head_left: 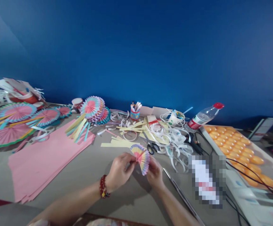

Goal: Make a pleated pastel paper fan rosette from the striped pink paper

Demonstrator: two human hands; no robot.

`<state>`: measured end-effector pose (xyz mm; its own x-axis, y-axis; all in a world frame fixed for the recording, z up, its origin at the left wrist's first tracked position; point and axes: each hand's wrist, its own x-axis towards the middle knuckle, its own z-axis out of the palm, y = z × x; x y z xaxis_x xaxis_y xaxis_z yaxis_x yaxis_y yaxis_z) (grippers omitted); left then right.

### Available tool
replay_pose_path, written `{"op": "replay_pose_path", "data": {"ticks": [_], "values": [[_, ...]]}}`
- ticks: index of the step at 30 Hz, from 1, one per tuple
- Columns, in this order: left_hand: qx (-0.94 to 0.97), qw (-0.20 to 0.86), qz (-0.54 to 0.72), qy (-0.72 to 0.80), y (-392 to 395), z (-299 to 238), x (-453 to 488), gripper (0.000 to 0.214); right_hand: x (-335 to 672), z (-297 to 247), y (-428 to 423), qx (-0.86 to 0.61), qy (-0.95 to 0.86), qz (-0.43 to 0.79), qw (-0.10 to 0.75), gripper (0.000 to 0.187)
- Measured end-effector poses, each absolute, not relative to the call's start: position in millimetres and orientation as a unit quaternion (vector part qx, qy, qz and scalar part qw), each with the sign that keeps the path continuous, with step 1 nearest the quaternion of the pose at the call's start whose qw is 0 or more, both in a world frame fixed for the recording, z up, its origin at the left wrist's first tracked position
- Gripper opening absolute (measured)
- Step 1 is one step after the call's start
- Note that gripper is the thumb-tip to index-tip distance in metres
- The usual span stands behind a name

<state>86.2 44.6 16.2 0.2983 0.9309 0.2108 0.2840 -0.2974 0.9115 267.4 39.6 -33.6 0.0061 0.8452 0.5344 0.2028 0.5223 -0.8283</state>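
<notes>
A small pleated paper fan in pink, yellow and purple is held up over the grey table, its folds partly spread. My left hand, with a red bead bracelet at the wrist, pinches the fan's pink centre between thumb and finger. On the other side my right hand grips the fan's right edge, its fingertips partly hidden behind the paper. Just beyond the fan lie black-handled scissors and pale yellow paper strips. Close by my right forearm lies a long metal cutter knife.
Pink paper sheets are stacked at left, near finished pleated rosettes. Curled white strips are heaped right of centre. A plastic bottle leans beside a tray of orange domes. Black cables run along the right. A blue wall stands behind.
</notes>
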Motion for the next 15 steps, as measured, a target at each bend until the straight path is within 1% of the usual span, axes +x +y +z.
{"op": "replay_pose_path", "data": {"ticks": [4, 8, 15], "values": [[0.737, 0.360, 0.397, 0.413, 46, 15, 84, 0.014, 268, -33, 35, -0.414, -0.674, 0.230, 0.567, 0.025], [0.731, 0.370, 0.401, 0.410, 47, 14, 84, 0.012, 269, -35, 33, -0.413, -0.692, 0.189, 0.561, 0.024], [0.745, 0.349, 0.390, 0.414, 45, 10, 84, 0.011, 273, -47, 34, -0.411, -0.693, 0.173, 0.567, 0.023]]}}
